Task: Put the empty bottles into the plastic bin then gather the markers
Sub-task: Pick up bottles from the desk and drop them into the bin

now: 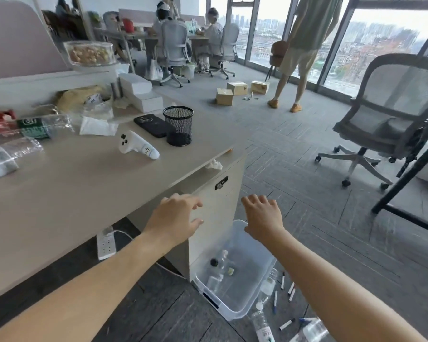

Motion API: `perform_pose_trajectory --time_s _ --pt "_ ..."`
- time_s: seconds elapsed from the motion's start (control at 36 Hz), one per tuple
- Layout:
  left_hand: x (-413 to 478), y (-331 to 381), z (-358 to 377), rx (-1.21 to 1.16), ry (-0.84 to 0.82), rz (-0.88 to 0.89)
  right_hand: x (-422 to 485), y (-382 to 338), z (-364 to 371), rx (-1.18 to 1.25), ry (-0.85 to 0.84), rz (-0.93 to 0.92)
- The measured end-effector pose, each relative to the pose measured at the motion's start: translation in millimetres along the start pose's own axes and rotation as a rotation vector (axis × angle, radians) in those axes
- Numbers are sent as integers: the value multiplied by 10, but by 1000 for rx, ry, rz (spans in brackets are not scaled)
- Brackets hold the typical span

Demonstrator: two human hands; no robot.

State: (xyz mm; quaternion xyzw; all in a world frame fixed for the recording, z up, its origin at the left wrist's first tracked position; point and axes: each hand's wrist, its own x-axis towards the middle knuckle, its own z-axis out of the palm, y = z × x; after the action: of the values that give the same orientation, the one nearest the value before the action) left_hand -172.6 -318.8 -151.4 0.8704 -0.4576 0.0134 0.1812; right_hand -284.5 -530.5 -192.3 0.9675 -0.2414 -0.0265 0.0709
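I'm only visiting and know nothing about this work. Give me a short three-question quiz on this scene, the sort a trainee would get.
1. True or false: the left hand and the right hand both hold nothing.
2. Where do the markers lie? A in the mesh cup; B on the floor beside the plastic bin; C on the desk.
3. Short answer: besides markers, what lies on the floor outside the bin?
Key: 1 true; 2 B; 3 bottles.
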Motion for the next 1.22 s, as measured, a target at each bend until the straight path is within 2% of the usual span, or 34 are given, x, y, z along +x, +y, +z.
perform_pose_trajectory --time_s 0.08,0.28,0.56,0.72,0.86,0.97,1.08,1.22 --pt "-75 -96 -253 31 53 2 -50 -175 -413 26 66 -65" --pt "-409 -520 -1128 131 190 -68 -84 -827 -1346 54 347 -267" --pt "-1463 -1397 -2168 306 303 -331 -46 -2301 -1918 152 524 -588" --pt "-2203 -1956 -2448 374 307 -590 -97 -3194 -2086 183 548 -765" --pt "-2608 -2239 -2473 385 319 -720 -187 -3788 -2170 205 521 -877" --pt "-2747 -2381 -2365 346 234 -824 -255 -4089 -2192 227 504 -939" --pt "-2830 -2449 -2208 272 205 -885 -279 -4248 -2200 205 495 -979" --pt "-2897 -2462 -2170 299 223 -853 -243 -4321 -2180 209 453 -1003"
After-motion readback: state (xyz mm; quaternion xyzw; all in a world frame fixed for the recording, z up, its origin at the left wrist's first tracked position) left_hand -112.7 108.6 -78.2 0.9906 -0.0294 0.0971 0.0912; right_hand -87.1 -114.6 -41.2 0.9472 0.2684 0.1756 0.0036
